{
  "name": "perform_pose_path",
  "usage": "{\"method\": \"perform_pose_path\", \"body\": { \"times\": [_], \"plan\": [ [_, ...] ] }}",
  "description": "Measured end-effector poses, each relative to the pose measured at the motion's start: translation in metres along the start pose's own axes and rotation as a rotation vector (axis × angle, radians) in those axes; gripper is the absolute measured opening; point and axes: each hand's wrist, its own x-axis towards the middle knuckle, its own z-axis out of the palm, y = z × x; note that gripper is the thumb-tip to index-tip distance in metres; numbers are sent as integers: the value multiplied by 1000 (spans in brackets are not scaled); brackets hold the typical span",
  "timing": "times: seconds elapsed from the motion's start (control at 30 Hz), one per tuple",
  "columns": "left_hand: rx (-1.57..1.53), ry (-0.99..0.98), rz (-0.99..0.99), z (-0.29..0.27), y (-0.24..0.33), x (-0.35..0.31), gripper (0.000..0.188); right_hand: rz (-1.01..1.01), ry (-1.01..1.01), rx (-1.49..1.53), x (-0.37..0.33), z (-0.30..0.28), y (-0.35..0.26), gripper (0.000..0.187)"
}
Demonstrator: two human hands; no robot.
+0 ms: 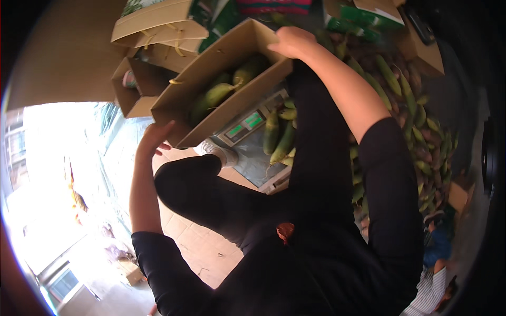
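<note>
Between my two hands is a long open cardboard box (211, 60), held at a slant above my legs. Inside lie several thick green vegetables (216, 96) that look like green radishes. My left hand (154, 138) grips the box's near left corner, thumb up against the side. At the opposite end, my right hand (293, 42) has its fingers curled over the rim. Below the box, a digital scale (229, 136) with lit green displays is partly hidden. More green radishes (279, 138) lie next to it, close to my leg.
A large heap of green radishes (416, 118) spreads along the right. Cardboard gift boxes (158, 23) with yellow cord handles stand at the far left, beside a smaller open box (139, 102). Another person's striped sleeve (429, 292) shows at the lower right.
</note>
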Motion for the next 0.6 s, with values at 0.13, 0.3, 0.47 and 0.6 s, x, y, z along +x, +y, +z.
{"method": "perform_pose_path", "body": {
  "times": [0.13, 0.3, 0.47, 0.6],
  "plan": [
    [-22, -2, -59, -2, -15, 16, 59, 36, -44, -40, 12, 1, 6, 43],
    [-103, 75, -12, 4, -7, 9, 40, 28, -15, -181, 12, 0, -10, 39],
    [-285, 83, 83, 10, -57, 34, 39, -50, -21, -283, 16, -21, -52, 40],
    [-397, 126, -3, 12, -107, 27, 35, -165, 23, -348, 9, -33, -108, 40]
  ]
}}
